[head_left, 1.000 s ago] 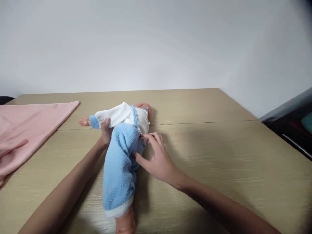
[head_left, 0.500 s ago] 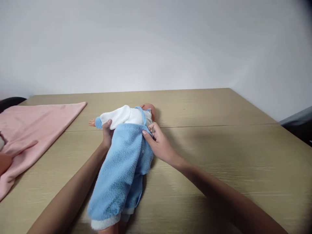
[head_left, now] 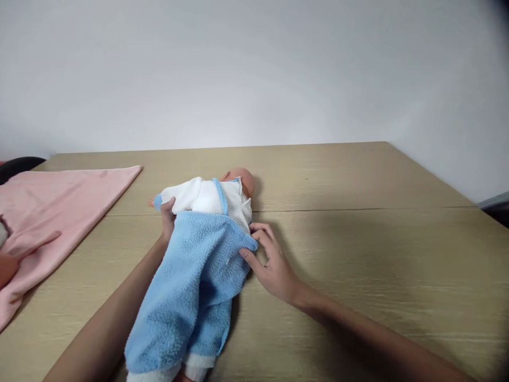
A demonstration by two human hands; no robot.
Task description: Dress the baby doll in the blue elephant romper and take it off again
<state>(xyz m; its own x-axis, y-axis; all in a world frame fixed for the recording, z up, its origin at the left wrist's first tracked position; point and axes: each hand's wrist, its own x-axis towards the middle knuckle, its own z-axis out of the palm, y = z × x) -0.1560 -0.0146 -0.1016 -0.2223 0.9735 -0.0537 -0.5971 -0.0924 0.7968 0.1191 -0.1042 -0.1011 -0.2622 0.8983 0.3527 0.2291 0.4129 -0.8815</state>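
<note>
A baby doll point(head_left: 243, 179) lies on the table, its head toward the far edge and its feet toward me. It wears a white top point(head_left: 199, 194) with blue trim and blue fleece trousers point(head_left: 175, 286) with white cuffs. My left hand point(head_left: 167, 218) is closed on the doll's side, the thumb over the white sleeve near its blue cuff; the other fingers are hidden beneath. With my right hand point(head_left: 267, 257) I pinch the pointed right corner of the trousers' waist between thumb and fingers. This waist edge runs slantwise across the doll's middle.
The wooden table point(head_left: 358, 265) has a seam running across it. A pink blanket point(head_left: 87, 204) covers its left side, with part of a second doll point(head_left: 7, 268) at the frame's edge. Dark objects stand past the far left and right corners; a pale wall rises behind.
My right hand has brought the waist corner toward me and slightly right, laying the front panel across the doll. The doll's legs have shifted left. My left hand has slid a little left.
</note>
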